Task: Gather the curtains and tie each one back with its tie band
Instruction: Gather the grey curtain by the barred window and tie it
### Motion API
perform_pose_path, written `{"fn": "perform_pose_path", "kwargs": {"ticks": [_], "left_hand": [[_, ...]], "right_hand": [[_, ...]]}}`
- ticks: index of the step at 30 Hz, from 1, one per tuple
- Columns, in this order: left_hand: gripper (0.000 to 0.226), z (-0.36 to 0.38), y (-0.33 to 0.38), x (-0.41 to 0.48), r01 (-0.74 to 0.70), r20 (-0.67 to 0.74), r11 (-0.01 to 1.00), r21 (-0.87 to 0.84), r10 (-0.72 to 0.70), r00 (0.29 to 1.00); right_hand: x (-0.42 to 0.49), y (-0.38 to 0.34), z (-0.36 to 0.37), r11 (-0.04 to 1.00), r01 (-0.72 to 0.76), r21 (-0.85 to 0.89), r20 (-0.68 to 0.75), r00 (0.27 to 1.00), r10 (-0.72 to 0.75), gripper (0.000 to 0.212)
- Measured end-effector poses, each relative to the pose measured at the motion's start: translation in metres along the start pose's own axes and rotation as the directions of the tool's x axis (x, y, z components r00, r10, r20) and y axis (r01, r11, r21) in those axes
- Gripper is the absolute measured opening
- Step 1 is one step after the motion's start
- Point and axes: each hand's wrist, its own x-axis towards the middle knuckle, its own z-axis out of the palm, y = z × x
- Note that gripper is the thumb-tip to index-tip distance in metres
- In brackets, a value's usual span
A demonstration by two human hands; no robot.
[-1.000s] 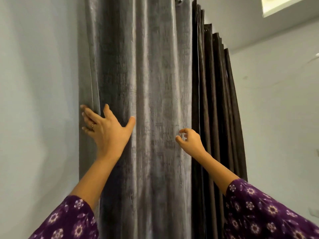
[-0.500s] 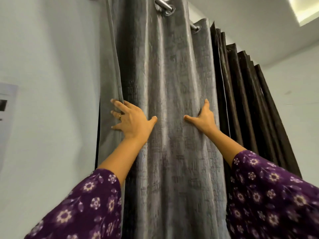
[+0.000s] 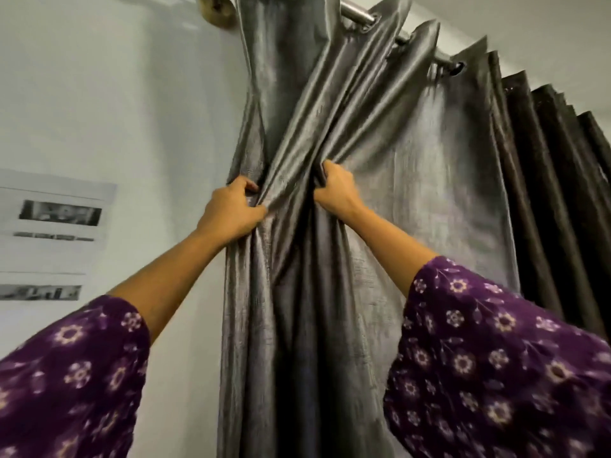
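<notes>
**Both hands bunching the grey curtain, high on the wall**

Head view. Grey curtain (image 3: 413, 200) hangs by eyelets from a metal rod (image 3: 357, 13) along the top of the frame. Its left edge lies against the pale wall (image 3: 132, 104). Cloth fans down from the rod in shiny diagonal folds that meet between the two hands.

Left hand (image 3: 233, 213): fingers curled round the curtain's left edge, thumb tucked into the fold, gripping a bunch of cloth. Right hand (image 3: 337, 193): fingers curled into a pleat just right of it and mostly buried in the fabric, clutching it. The hands are close together, with one gathered ridge of cloth between them. Below them the curtain falls in tight vertical folds. To the right it hangs flatter.

Dark curtain (image 3: 558, 200) hangs in stacked pleats just right of the grey one, on the same rod line.

Both forearms are bare, with purple flowered sleeves (image 3: 489, 352) at the frame's lower corners. Printed sheets (image 3: 56, 223) are stuck on the wall at left, their text too blurred to read. Brass-coloured rod end (image 3: 216, 11) at top left.
</notes>
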Motion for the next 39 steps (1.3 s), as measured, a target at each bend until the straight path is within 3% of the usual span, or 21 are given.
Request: {"fn": "perform_pose_path", "kwargs": {"ticks": [4, 7, 11, 14, 18, 20, 22, 24, 27, 30, 32, 36, 39], "left_hand": [[0.036, -0.022, -0.004, 0.001, 0.063, -0.117, 0.998, 0.018, -0.061, 0.991], [0.048, -0.035, 0.003, -0.003, 0.066, -0.196, 0.998, -0.011, -0.067, 0.978], [0.052, -0.045, 0.008, -0.012, 0.098, -0.322, 0.994, -0.046, -0.107, 0.941], [0.041, -0.038, 0.009, -0.017, 0.124, -0.292, 0.992, -0.04, -0.13, 0.948], [0.059, -0.012, 0.024, -0.012, 0.113, -0.221, 0.992, -0.05, -0.121, 0.968], [0.068, 0.0, 0.032, -0.004, 0.099, -0.187, 0.995, -0.03, -0.102, 0.977], [0.08, 0.009, 0.04, 0.004, 0.098, -0.139, 0.995, -0.029, -0.101, 0.985], [0.077, 0.018, 0.051, 0.012, 0.09, -0.117, 0.996, -0.022, -0.092, 0.989], [0.044, 0.029, 0.065, 0.018, 0.06, -0.102, 0.998, 0.024, -0.058, 0.993], [0.032, 0.033, 0.067, 0.02, 0.025, -0.157, 0.999, 0.026, -0.021, 0.987], [0.03, 0.026, 0.063, 0.021, 0.052, -0.198, 0.999, 0.008, -0.049, 0.979], [0.009, -0.006, 0.046, 0.02, 0.083, -0.203, 0.997, 0.0, -0.081, 0.976], [0.037, -0.039, 0.03, 0.015, 0.103, -0.171, 0.995, 0.006, -0.101, 0.98]], "right_hand": [[0.012, -0.06, 0.021, 0.988, 0.139, 0.068, -0.006, 0.99, -0.139, 0.027], [0.012, -0.11, 0.033, 0.956, 0.281, 0.08, -0.005, 0.96, -0.281, 0.017], [0.007, -0.136, 0.035, 0.93, 0.319, 0.18, 0.073, 0.939, -0.336, 0.014], [0.009, -0.106, 0.02, 0.955, 0.235, 0.179, 0.084, 0.964, -0.253, 0.016], [0.006, -0.041, -0.012, 0.981, 0.024, -0.194, -0.068, 0.997, -0.038, 0.045], [0.001, -0.014, -0.029, 0.956, -0.12, -0.269, -0.178, 0.981, 0.074, 0.05], [0.0, 0.01, -0.046, 0.944, -0.231, -0.236, -0.214, 0.96, 0.181, 0.049], [0.002, 0.03, -0.058, 0.935, -0.327, -0.14, -0.154, 0.94, 0.305, 0.048], [0.005, 0.054, -0.063, 0.911, -0.404, -0.081, -0.029, 0.915, 0.403, 0.061], [0.005, 0.065, -0.064, 0.929, -0.364, 0.062, -0.047, 0.929, 0.367, 0.038], [0.008, 0.062, -0.06, 0.94, -0.31, 0.143, -0.126, 0.936, 0.328, 0.035], [0.014, 0.019, -0.032, 0.985, -0.136, 0.101, -0.214, 0.964, 0.155, 0.024], [0.026, -0.021, -0.01, 0.983, -0.039, 0.178, -0.198, 0.977, 0.075, 0.02]]}}
